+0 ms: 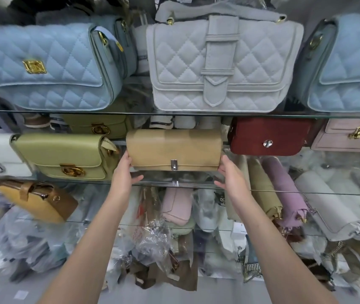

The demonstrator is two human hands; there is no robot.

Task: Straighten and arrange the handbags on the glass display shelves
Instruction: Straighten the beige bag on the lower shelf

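Head view:

- The tan handbag [173, 149] sits in the middle of the middle glass shelf [69, 180]. Its flap faces outward and its silver clasp [174, 164] is near the bottom centre.
- The left hand [124, 172] grips the bag's left end, with the thumb up along the side and the fingers curled in beneath the base.
- The right hand [229, 174] grips the right end in the same way, narrow around the corner. Holding both ends lets the person turn or slide the bag squarely without creasing the flap.
- Whether the base rests on the glass or is lifted just off it cannot be told.
- The bag lies between an olive-green handbag [64, 154] on its left, which is angled slightly, and a dark red handbag [269, 136] on its right. A pale pink handbag [350, 137] sits beyond the red one. The gap suggests the tan bag is being centred to keep the row evenly spaced and front-facing.
- On the upper glass shelf [130, 113], a grey quilted handbag [223, 64] stands upright between two light blue quilted handbags [42, 66]. These fronts already face out.
- The lower shelves hold bags wrapped in plastic, piled loosely.
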